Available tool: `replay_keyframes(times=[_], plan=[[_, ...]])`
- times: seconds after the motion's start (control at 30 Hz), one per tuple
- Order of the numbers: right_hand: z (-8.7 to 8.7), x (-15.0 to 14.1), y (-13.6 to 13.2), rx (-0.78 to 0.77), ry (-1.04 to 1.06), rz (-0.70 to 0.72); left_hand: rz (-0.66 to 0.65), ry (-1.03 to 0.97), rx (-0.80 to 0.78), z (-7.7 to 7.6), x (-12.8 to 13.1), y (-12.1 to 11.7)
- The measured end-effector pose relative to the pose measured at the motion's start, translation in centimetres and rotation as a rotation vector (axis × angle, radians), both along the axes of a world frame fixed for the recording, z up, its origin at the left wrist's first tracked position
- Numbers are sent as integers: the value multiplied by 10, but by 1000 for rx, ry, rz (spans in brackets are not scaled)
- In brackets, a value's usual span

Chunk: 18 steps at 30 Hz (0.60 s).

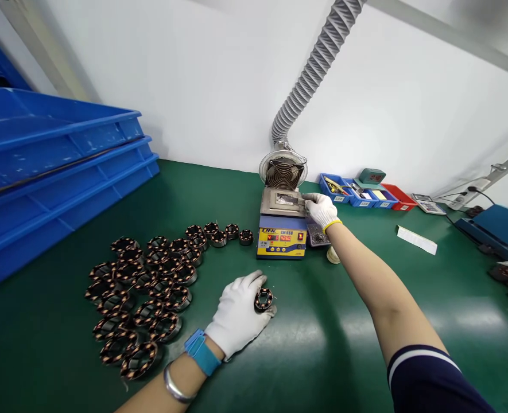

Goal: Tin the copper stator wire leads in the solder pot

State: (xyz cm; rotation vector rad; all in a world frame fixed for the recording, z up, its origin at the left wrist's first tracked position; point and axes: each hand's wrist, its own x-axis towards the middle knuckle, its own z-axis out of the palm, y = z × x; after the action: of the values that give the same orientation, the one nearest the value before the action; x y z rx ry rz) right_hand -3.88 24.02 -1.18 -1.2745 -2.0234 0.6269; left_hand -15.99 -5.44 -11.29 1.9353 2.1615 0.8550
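Note:
My left hand (pixel 240 312), in a white glove, grips a small ring-shaped motor stator (pixel 263 300) with copper windings, low over the green table. My right hand (pixel 320 210), also gloved, is at the right side of the solder pot (pixel 282 222). Its fingers are closed on a small flat metal piece (pixel 301 202) at the pot's top edge. Shiny solder (pixel 284 199) shows in the opening on top, and red digits light the yellow front panel. To the left, many more stators (pixel 150 287) lie close together, with several in a line toward the pot.
Behind the pot stands a round fan (pixel 283 174) with a grey duct hose (pixel 311 69). Stacked blue crates (pixel 64 149) rise at left. Small blue bins (pixel 361 195), a red bin (pixel 399 198), a calculator (pixel 428 204) and a paper strip (pixel 417 240) are at right. A small tray (pixel 318 234) sits beside the pot.

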Motion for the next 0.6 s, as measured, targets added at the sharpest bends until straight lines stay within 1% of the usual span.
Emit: replay_keyframes(times=[0.17, 0.37, 0.6], plan=[[-3, -8, 8, 7, 47, -12, -2, 1, 18, -1, 1, 0], [-2, -22, 13, 28, 13, 17, -15, 21, 33, -2, -1, -1], [-4, -11, 7, 50, 4, 82, -17, 15, 15, -1, -1, 0]])
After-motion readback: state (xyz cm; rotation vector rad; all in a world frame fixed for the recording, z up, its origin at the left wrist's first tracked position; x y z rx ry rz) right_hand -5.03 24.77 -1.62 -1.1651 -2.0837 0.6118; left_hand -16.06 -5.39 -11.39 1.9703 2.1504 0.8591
